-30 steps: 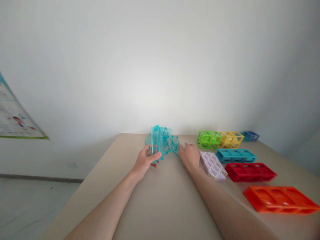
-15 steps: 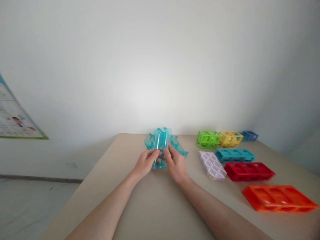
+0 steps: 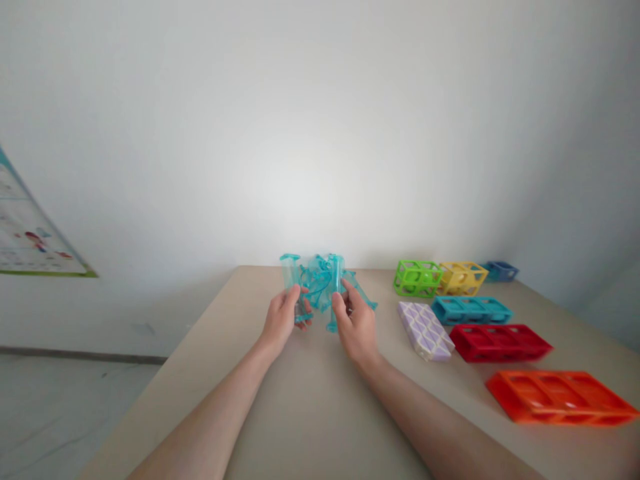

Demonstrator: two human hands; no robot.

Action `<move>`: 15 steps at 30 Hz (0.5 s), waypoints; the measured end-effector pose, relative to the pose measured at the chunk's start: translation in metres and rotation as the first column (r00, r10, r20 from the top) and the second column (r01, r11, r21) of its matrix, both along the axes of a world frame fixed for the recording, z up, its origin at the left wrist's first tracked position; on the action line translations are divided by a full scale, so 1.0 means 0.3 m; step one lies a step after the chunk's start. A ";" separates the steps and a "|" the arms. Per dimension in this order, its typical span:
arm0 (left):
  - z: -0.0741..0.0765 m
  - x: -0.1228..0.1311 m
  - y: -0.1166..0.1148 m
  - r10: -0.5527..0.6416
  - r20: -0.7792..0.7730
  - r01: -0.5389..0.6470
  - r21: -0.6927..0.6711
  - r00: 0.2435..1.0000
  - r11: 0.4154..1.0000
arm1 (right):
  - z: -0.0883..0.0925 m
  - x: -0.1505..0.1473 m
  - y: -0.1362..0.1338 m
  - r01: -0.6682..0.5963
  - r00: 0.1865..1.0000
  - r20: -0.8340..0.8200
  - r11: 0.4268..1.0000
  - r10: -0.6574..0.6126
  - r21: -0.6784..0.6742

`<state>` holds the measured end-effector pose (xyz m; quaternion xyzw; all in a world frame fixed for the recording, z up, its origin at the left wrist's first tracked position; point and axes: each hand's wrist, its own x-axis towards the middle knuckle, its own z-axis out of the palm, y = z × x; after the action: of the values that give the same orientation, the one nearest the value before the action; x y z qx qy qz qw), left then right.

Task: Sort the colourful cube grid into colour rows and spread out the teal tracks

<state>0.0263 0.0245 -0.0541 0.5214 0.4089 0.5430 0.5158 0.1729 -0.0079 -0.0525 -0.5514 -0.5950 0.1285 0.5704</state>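
My left hand (image 3: 284, 320) is closed round a clear teal plastic piece (image 3: 291, 272), long, with flared ends. A similar teal piece (image 3: 337, 272) stands nearly upright in my right hand (image 3: 355, 321), pinched between thumb and fingers. A gap separates the two held pieces. Behind them, a heap of clear teal plastic parts (image 3: 316, 277) lies on the table (image 3: 300, 413) near the wall.
To the right are a green frame block (image 3: 417, 279), a yellow one (image 3: 463, 279), a blue one (image 3: 502, 271), a teal one (image 3: 471, 311), a red one (image 3: 500, 343) and an orange one (image 3: 563, 398). A purple-and-white patterned box (image 3: 425, 331) lies left of them.
The two teal pieces, side by side before, are now apart. My left hand has moved left with one of them; my right hand has shifted slightly right.
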 end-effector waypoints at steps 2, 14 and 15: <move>-0.001 -0.004 0.002 0.004 -0.053 -0.003 0.028 0.999 1.000 | -0.003 0.001 0.001 -0.007 1.000 -0.001 1.000 0.007 -0.006; -0.011 0.015 -0.011 -0.086 -0.186 0.110 0.124 0.979 0.986 | -0.033 -0.008 0.012 -0.204 0.979 -0.033 0.978 0.203 -0.047; -0.008 0.012 -0.012 -0.103 -0.158 0.117 0.084 0.982 0.990 | -0.036 -0.005 0.013 -0.217 0.975 -0.052 0.975 0.214 -0.050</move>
<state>0.0301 0.0208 -0.0563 0.6069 0.3922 0.4904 0.4873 0.1715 -0.0041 -0.0633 -0.4962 -0.6340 0.2190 0.5512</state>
